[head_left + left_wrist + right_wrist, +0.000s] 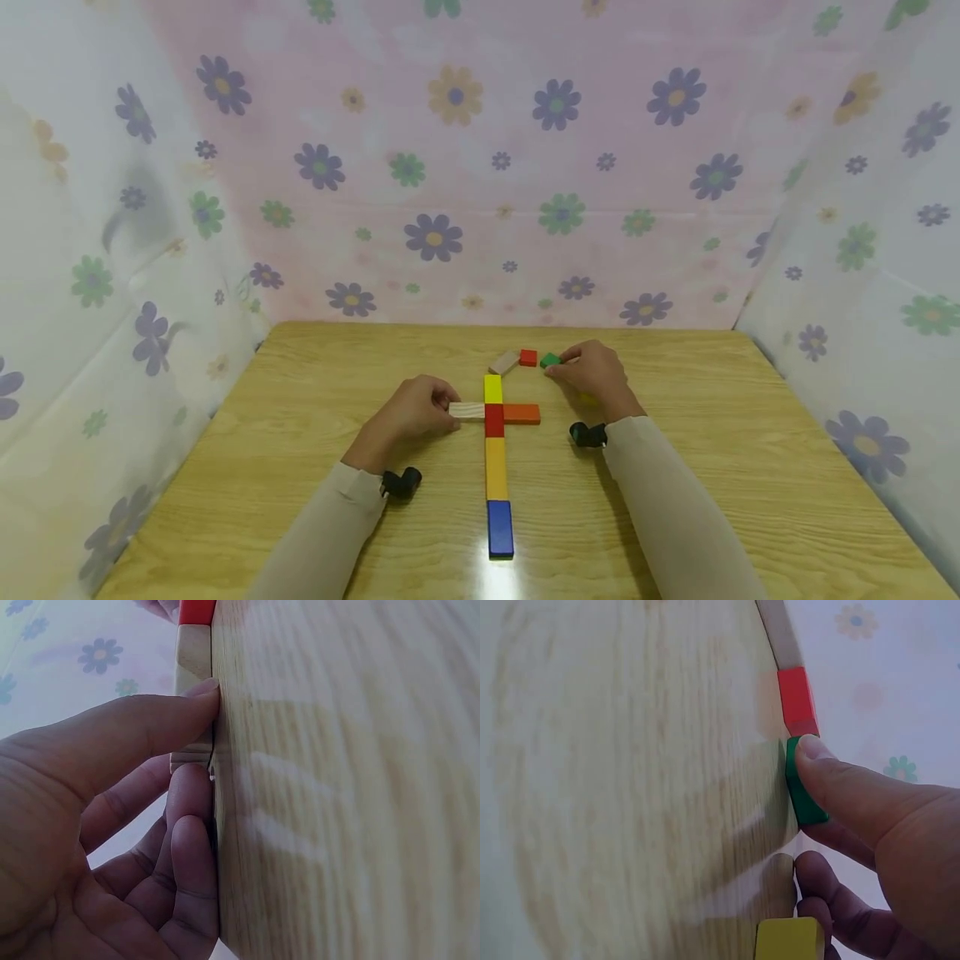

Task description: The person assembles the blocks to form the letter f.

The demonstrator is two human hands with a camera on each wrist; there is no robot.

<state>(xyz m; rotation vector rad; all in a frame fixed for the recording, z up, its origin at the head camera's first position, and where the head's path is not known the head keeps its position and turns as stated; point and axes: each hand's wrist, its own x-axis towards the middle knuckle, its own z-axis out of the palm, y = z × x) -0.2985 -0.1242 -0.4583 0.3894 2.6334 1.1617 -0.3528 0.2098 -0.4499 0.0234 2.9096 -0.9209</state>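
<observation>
My left hand (412, 410) pinches the left end of a plain wood block (469, 410); in the left wrist view, thumb and fingers lie on either side of that block (193, 656). It touches a red block (494, 421) at the middle of a cross of blocks lying flat. Beyond the cross, my right hand (596, 373) pinches a green block (550, 360) between thumb and finger. The right wrist view has this green block (801, 796) close by a small red block (798, 697). A yellow block (787, 939) lies near the right hand's lower fingers, mostly hidden in the head view.
The cross also has a yellow block (492, 389) on top, an orange block (522, 414) to the right, a yellow-orange block (497, 468) below and a blue block (500, 529) nearest me. A slanted wood block (504, 362) lies beyond. Flowered cloth (480, 183) surrounds the wooden table (315, 367).
</observation>
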